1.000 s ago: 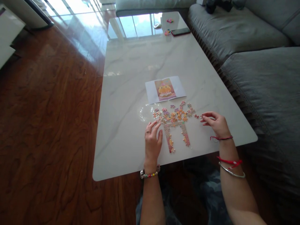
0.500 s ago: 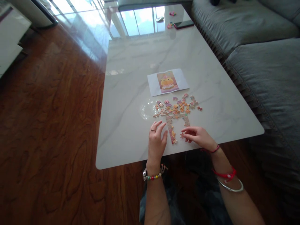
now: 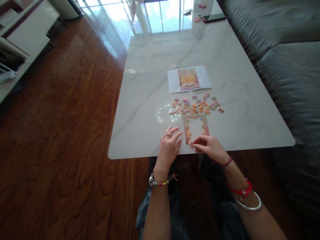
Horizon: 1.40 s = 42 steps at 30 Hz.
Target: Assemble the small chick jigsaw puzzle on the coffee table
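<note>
RISKS (est.)
1. Drop-off. The piece (image 3: 191, 144) sits at the lower end of the frame's (image 3: 186, 128) left strip, close to the near edge of the table (image 3: 140, 140). A slip of the grip could send it over the edge to the floor (image 3: 62, 150).
2. Frame shift. The strips are thin, w/ no backing visible. Side pressure from the R hand (image 3: 211, 148) or a nudge from the L hand (image 3: 170, 146) could bend or split the joints.
3. Mis-seat. Tab orientation is too small to tell. Forcing a wrong fit could lift adjacent pcs.
4. Glossy top, so prob. low friction: pcs may slide easily.

GRIP
- R hand: narrow pinch, thumb + fingertips closed on the piece, which is at the strip end.
- L hand: fingers spread, palm down on the table, holding nothing. It is just beside the left strip; contact cannot be confirmed.
- The pile (image 3: 195, 106) and print (image 3: 189, 79) lie farther up the table, apart from both hands.
</note>
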Tool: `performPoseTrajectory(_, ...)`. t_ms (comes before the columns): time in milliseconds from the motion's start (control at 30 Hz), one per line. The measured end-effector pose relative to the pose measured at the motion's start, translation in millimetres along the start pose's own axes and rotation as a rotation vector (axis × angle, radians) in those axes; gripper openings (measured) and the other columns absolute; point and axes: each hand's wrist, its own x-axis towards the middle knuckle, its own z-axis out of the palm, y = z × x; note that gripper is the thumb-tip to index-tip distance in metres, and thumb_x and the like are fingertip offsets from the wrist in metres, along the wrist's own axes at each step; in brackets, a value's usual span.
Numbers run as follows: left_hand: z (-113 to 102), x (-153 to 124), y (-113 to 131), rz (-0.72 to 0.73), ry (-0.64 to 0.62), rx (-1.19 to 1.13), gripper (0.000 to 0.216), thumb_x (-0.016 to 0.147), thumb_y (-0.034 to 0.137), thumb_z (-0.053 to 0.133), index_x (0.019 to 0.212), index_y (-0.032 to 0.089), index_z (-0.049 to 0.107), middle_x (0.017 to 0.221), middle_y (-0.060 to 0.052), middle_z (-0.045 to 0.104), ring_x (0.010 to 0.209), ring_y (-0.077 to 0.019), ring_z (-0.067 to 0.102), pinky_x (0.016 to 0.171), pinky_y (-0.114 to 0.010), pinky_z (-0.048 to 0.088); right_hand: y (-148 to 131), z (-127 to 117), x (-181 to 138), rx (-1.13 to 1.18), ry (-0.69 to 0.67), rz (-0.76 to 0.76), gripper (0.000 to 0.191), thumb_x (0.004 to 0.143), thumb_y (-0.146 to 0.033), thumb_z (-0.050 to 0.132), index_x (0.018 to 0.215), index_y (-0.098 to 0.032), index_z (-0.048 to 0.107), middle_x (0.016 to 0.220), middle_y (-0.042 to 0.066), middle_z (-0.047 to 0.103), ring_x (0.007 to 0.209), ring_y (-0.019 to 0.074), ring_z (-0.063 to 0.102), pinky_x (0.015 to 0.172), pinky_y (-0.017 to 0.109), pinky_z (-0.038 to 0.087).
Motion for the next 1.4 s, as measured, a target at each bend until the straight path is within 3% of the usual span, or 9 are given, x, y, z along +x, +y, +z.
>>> performPoseTrajectory(367,3.1,-3.1,-4.0,0.151,0.019,-0.043,0.022,0.081,0.015,0.048,0.099,0.023,0.056,0.116,-0.003,0.053,0.124,-0.021,0.033,0.098,-0.044,0.038,-0.9,11.3,3.4,-0.155,0.076,-0.077,0.009,0.07,-0.026,0.056,0.072,-0.019,0.062,0.062,-0.002,0.064,0.05,0.0103,0.057,0.052,0.022,0.045)
performPoseTrajectory(667,1.3,-3.2,-6.0,0.151,-0.023,-0.034,0.022,0.081,0.015,0.048,0.099,0.023,0.057,0.116,-0.003,0.053,0.123,-0.0217,0.034,0.099,-0.044,0.038,-4.8,14.6,2.6,-0.302,0.133,-0.165,0.007,0.07,-0.021,0.057,0.07,-0.019,0.063,0.07,0.0,0.067,0.063,0.0117,0.059,0.062,0.023,0.044)
performPoseTrajectory(1033,-1.8,-2.5,-2.2,0.163,-0.088,-0.01,0.023,0.081,0.017,0.048,0.1,0.025,0.058,0.119,-0.001,0.052,0.125,-0.0214,0.031,0.099,-0.044,0.035,-1.9,14.6,3.8,-0.39,0.121,-0.236,0.007,0.073,-0.018,0.055,0.067,-0.018,0.059,0.066,0.0,0.061,0.059,0.0107,0.053,0.059,0.022,0.041)
performPoseTrajectory(1167,-3.1,-2.4,1.5,0.171,-0.133,0.018,0.023,0.08,0.015,0.049,0.097,0.027,0.059,0.122,0.0,0.05,0.127,-0.0228,0.028,0.099,-0.048,0.033,2.2,13.6,3.2,-0.403,0.058,-0.256,0.005,0.072,-0.02,0.057,0.077,-0.018,0.057,0.062,-0.002,0.055,0.055,0.0097,0.048,0.056,0.022,0.04)
performPoseTrajectory(1400,-4.4,-2.7,3.1,0.16,-0.134,0.027,0.022,0.08,0.016,0.049,0.093,0.028,0.062,0.123,0.001,0.05,0.126,-0.024,0.028,0.099,-0.05,0.033,3.0,20.4,-1.1,-0.462,0.041,-0.298,0.007,0.071,-0.014,0.054,0.077,-0.018,0.053,0.075,0.0,0.052,0.064,0.011,0.049,0.061,0.024,0.04)
